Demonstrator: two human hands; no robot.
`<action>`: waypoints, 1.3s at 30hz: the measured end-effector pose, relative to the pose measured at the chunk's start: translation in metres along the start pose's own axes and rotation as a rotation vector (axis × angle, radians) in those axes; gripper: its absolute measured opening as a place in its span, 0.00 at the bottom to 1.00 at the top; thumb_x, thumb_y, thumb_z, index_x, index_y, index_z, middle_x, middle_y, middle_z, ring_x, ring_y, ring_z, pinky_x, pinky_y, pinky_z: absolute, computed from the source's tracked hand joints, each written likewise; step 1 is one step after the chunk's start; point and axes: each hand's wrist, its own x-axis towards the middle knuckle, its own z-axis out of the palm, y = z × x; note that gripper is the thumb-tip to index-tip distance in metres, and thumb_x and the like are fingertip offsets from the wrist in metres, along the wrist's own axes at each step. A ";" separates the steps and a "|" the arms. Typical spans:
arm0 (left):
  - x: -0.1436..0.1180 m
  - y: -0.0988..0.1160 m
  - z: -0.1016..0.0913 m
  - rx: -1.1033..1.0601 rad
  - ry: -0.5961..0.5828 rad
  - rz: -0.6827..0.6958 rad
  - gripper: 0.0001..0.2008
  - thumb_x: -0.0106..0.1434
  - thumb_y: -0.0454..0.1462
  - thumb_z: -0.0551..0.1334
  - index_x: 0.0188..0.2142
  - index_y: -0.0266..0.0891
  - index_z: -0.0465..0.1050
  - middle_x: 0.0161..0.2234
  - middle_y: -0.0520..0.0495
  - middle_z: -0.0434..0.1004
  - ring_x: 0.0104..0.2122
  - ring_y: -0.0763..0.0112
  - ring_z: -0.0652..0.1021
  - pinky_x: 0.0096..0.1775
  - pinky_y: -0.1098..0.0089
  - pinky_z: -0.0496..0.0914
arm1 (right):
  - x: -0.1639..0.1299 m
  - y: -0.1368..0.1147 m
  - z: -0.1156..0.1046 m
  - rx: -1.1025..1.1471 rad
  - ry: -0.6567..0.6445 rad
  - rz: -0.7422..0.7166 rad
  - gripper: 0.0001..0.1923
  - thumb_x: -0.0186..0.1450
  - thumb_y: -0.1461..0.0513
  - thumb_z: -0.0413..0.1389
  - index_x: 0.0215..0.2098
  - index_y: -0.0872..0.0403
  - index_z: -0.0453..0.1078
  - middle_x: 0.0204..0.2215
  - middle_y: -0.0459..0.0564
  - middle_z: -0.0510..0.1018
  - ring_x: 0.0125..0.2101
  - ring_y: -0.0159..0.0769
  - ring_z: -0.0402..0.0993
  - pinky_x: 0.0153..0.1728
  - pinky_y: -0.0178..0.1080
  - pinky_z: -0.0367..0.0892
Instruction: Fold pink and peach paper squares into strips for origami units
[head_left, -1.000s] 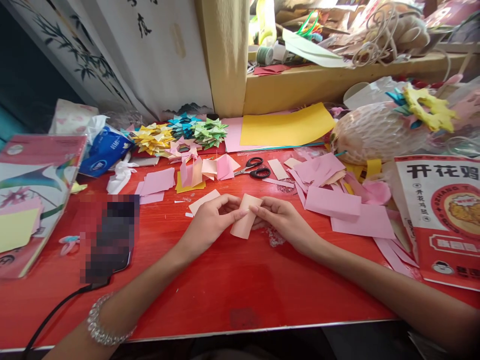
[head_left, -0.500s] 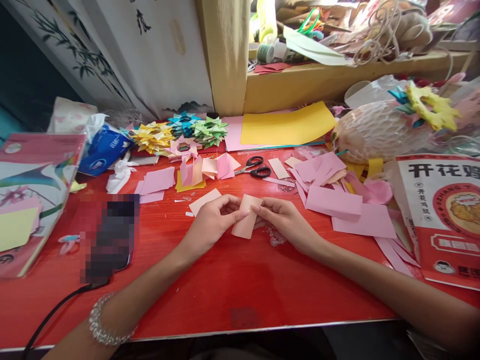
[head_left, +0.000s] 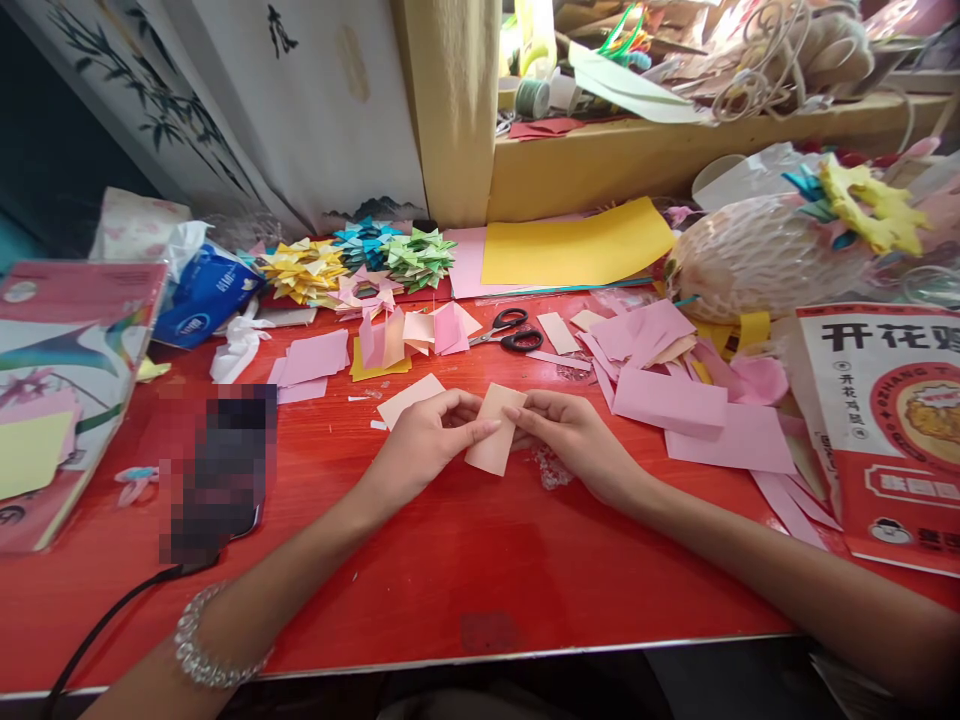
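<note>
Hands meet mid-desk: left hand (head_left: 427,440) and right hand (head_left: 574,435) pinch the paper strip (head_left: 495,430) between fingertips; bare red desk (head_left: 480,570) lies toward the near edge.

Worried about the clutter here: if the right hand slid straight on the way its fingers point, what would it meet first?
The right hand points leftward, so it would first push into the peach paper piece it pinches, then likely the left hand just beyond.
</note>
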 end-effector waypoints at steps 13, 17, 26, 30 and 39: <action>0.001 -0.001 0.003 -0.068 -0.017 -0.073 0.12 0.53 0.44 0.64 0.31 0.37 0.71 0.30 0.52 0.73 0.30 0.73 0.72 0.33 0.73 0.64 | 0.002 0.004 -0.003 0.006 0.051 -0.035 0.11 0.58 0.59 0.58 0.23 0.55 0.64 0.23 0.44 0.73 0.28 0.30 0.73 0.33 0.33 0.71; 0.000 0.000 0.003 -0.134 -0.022 -0.101 0.12 0.52 0.43 0.66 0.32 0.37 0.72 0.30 0.51 0.74 0.31 0.72 0.73 0.33 0.72 0.65 | 0.002 0.001 -0.002 -0.005 0.049 0.011 0.09 0.59 0.59 0.57 0.25 0.55 0.65 0.24 0.44 0.73 0.28 0.31 0.74 0.34 0.33 0.71; 0.001 0.003 -0.003 0.016 0.060 0.032 0.10 0.58 0.43 0.61 0.32 0.38 0.72 0.30 0.52 0.73 0.33 0.73 0.72 0.36 0.72 0.64 | 0.000 0.004 -0.005 -0.160 -0.069 -0.004 0.09 0.60 0.58 0.55 0.26 0.55 0.66 0.25 0.45 0.74 0.29 0.33 0.75 0.32 0.35 0.71; 0.000 0.003 -0.003 0.001 0.069 0.051 0.10 0.58 0.43 0.61 0.28 0.37 0.70 0.27 0.53 0.70 0.30 0.74 0.70 0.34 0.73 0.63 | 0.000 0.007 -0.007 -0.206 -0.117 0.022 0.10 0.61 0.56 0.54 0.27 0.54 0.66 0.27 0.45 0.76 0.30 0.35 0.76 0.29 0.36 0.69; 0.000 0.002 -0.002 0.082 0.026 0.011 0.12 0.56 0.45 0.61 0.27 0.37 0.70 0.25 0.54 0.68 0.27 0.75 0.67 0.30 0.74 0.60 | -0.002 0.000 -0.007 -0.325 0.003 -0.103 0.13 0.62 0.55 0.53 0.25 0.56 0.66 0.21 0.42 0.69 0.23 0.27 0.67 0.24 0.30 0.61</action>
